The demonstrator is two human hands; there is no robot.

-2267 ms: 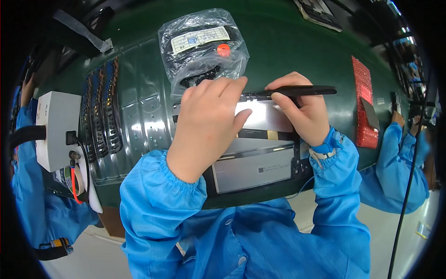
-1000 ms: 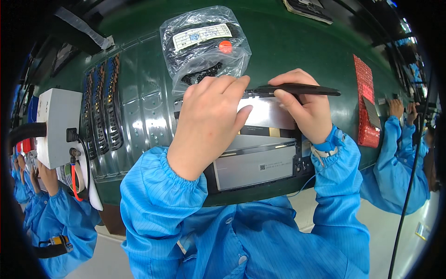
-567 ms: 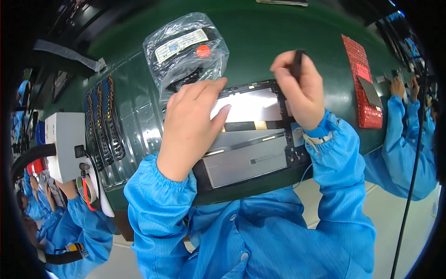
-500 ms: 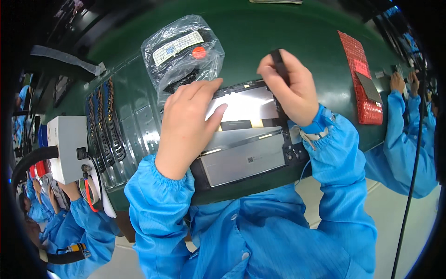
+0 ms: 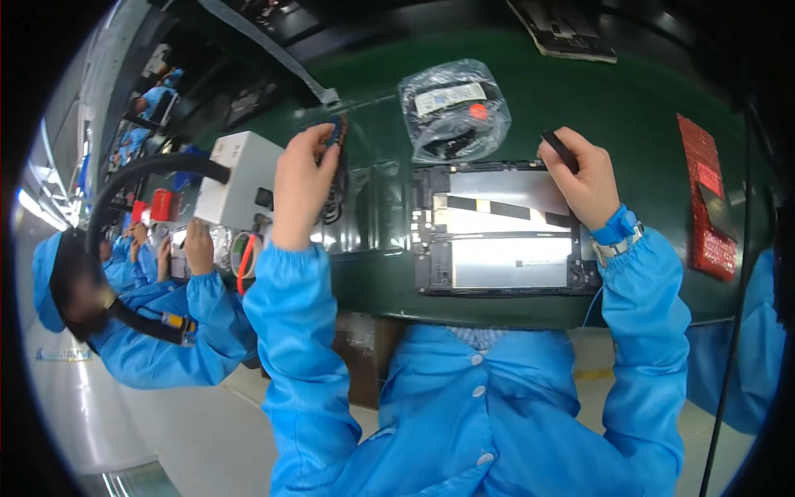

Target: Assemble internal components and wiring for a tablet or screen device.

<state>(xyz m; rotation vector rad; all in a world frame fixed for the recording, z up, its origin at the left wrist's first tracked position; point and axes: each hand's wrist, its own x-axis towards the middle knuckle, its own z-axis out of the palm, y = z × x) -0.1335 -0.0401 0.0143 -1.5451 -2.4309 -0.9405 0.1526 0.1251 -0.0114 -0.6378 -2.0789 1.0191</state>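
Note:
An opened tablet lies on the green table in front of me, its silvery plates and black inner parts showing. Over its far right corner, my right hand grips a short black stick-like tool. My left hand is off to the left, reaching over a clear plastic tray. Its fingers close on the far end of a narrow blue-and-gold circuit strip; whether the strip is lifted I cannot tell. More dark strips lie beside that hand, partly hidden by it.
A clear bag of black parts lies beyond the tablet. Red bubble wrap with a dark flat piece is at right, another flat device at the far edge. A white box with a black hose stands left, near a co-worker.
My left hand has left the tablet and moved left to the strips in the tray. My right hand still holds the black tool. The view has swung left, and the tablet lies uncovered.

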